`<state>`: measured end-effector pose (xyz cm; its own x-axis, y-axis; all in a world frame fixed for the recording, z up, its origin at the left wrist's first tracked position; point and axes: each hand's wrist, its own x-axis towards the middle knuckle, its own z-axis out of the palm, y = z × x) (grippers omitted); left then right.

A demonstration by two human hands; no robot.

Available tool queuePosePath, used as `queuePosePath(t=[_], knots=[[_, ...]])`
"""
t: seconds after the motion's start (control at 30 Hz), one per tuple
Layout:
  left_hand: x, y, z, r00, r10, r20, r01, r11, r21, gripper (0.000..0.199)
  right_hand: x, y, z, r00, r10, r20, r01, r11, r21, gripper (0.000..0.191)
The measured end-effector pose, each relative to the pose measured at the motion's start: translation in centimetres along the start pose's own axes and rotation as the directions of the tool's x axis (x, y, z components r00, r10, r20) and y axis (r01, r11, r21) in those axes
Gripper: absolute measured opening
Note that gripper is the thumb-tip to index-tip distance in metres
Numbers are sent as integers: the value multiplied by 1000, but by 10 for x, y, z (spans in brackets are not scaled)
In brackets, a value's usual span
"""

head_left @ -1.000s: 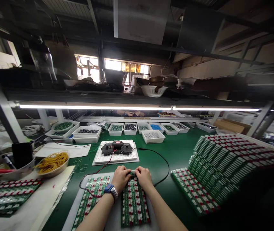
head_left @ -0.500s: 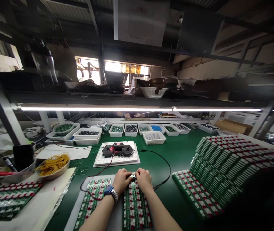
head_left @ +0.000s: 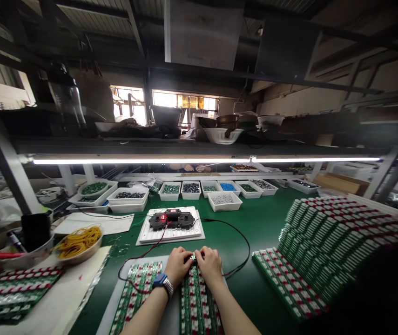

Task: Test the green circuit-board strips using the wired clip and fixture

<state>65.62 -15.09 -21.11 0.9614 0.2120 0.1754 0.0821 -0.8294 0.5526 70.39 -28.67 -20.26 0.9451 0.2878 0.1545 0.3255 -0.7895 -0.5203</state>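
My left hand (head_left: 178, 267), with a blue-faced watch (head_left: 160, 280) at its wrist, has its fingers closed at the far end of a green circuit board panel (head_left: 199, 302). Beside it, my right hand (head_left: 209, 265) is closed with thumb and fingertips nearly meeting the left ones. A small dark piece with a pale spot shows between the fingertips; its kind is too hidden to tell. Red and white parts cover the panel in rows. A second such panel (head_left: 138, 286) lies left of my wrist on a pale board (head_left: 115, 291). Thin red and black wires cross it.
A black device with a red display (head_left: 172, 218) sits on a white tray (head_left: 144, 237), its black cable (head_left: 246, 246) curving right. White bins (head_left: 225, 204) of small parts line the back. Stacked panels (head_left: 320, 242) stand right; rubber bands (head_left: 80, 242) fill a bowl left.
Both hands stay at the panel's far end, fingertips shifted slightly. The small piece between them shows less of its bright face. The whole view has moved a little.
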Motion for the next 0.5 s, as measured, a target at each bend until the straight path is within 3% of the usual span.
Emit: queuePosePath(t=[0.5], knots=[[-2,-1,1,1000,12,-16,-12,1000,6,28,-1,3,1,999,-18,-29,18,1000,13,23]])
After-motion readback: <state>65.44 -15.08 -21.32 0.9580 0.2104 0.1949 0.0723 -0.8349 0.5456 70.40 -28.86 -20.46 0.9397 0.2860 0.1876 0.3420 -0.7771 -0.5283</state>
